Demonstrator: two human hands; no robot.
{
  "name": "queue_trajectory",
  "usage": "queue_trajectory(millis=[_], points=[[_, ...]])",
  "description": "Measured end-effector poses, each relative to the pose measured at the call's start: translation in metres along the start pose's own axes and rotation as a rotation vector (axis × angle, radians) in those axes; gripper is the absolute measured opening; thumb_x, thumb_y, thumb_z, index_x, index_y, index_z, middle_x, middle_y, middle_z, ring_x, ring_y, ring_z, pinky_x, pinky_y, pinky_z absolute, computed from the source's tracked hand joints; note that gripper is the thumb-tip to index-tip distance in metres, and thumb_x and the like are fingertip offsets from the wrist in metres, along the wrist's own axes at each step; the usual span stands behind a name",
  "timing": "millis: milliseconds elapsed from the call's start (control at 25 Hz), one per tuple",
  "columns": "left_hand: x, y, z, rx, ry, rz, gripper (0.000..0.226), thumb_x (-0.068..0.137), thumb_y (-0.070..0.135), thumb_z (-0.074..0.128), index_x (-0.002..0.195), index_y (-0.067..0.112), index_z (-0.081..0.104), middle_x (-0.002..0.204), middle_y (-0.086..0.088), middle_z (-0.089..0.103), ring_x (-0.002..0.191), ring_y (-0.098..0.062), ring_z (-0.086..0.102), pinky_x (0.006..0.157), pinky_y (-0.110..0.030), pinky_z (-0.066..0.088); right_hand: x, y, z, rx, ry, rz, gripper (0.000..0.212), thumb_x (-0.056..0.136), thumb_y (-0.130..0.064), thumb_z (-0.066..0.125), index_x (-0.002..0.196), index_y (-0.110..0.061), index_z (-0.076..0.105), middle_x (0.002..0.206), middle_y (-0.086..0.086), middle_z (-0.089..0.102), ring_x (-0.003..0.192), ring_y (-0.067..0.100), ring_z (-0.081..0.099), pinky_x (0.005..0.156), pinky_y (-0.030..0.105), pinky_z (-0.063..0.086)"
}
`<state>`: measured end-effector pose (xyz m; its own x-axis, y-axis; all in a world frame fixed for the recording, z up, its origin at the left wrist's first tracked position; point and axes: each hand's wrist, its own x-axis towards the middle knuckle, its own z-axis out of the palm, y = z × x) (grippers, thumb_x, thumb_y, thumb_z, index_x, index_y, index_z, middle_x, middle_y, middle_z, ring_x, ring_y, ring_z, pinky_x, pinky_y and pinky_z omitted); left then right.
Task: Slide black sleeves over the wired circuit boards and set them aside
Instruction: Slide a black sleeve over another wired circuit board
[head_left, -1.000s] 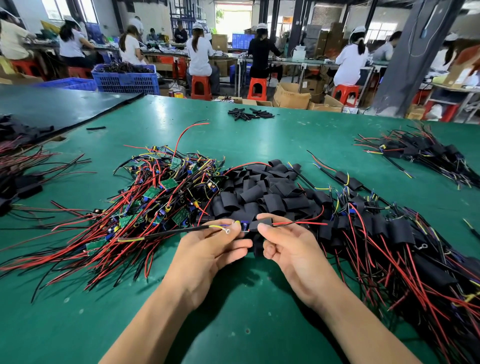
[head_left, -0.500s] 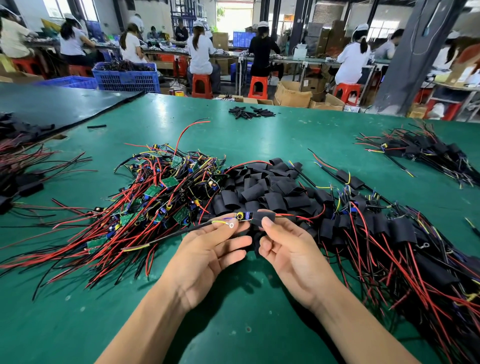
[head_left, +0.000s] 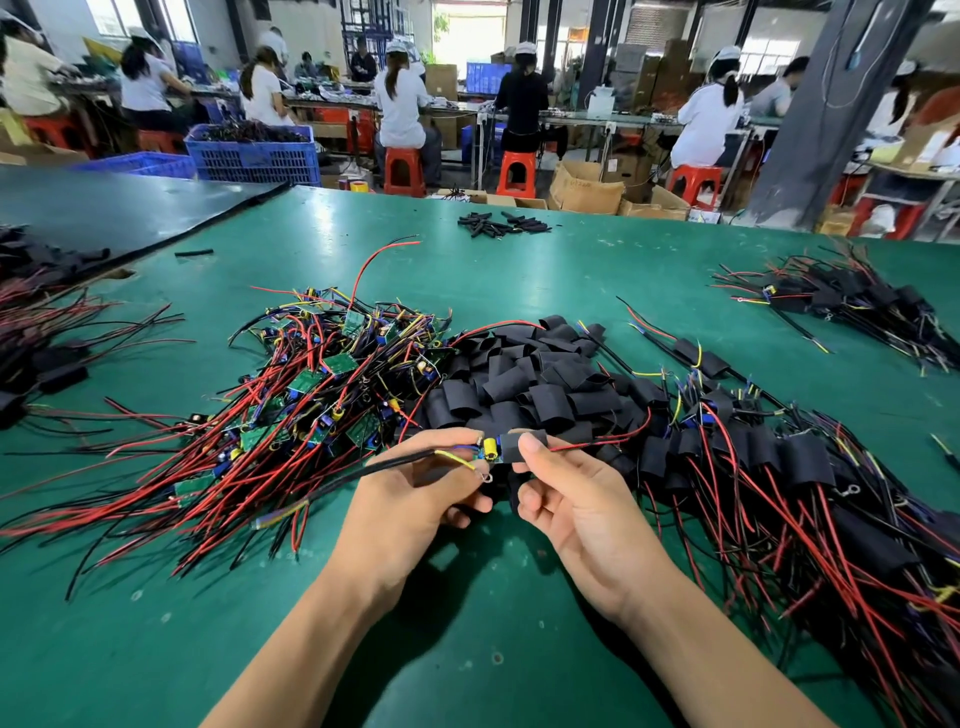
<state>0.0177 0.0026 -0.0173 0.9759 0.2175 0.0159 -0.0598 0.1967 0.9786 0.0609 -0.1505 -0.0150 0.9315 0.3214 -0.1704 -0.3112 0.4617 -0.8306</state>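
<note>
above green table mat (head_left: 519, 649): small green wired circuit board (head_left: 494, 456) pinched in left hand (head_left: 415, 499), flat black rubbery sleeve (head_left: 515, 443) pinched half over it in right hand (head_left: 576, 504). may snag on yellow capacitor (head_left: 490, 446), trap loose yellow wire (head_left: 460, 460).

Matt black sleeves (head_left: 524, 384) lie on the smooth, slightly glossy green table (head_left: 571, 270).
</note>
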Motion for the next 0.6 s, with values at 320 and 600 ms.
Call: queue_trajectory(millis=[320,600], points=[[-0.0015,-0.0017,0.0034,0.032,-0.010,0.058,0.019,0.084,-0.001,0.071,0.099,0.011,0.075,0.080,-0.012,0.073,0.061,-0.020,0.064,0.053,-0.023,0.048,-0.0013,0.0020,0.0018,-0.085,-0.023,0.000,0.029,0.068,-0.031,0.078,0.085,-0.008,0.072,0.079,0.005,0.063,0.052,0.012,0.046,0.055,0.020,0.042],[0.0019,-0.0036,0.0045,-0.058,0.024,0.034,0.022,0.083,-0.005,0.070,0.093,0.014,0.076,0.077,-0.009,0.072,0.055,-0.017,0.061,0.049,-0.020,0.045,0.0002,-0.0028,0.0020,-0.045,0.021,-0.013,0.013,0.069,-0.029,0.075,0.070,-0.016,0.074,0.078,0.007,0.067,0.051,0.013,0.051,0.056,0.021,0.045]])
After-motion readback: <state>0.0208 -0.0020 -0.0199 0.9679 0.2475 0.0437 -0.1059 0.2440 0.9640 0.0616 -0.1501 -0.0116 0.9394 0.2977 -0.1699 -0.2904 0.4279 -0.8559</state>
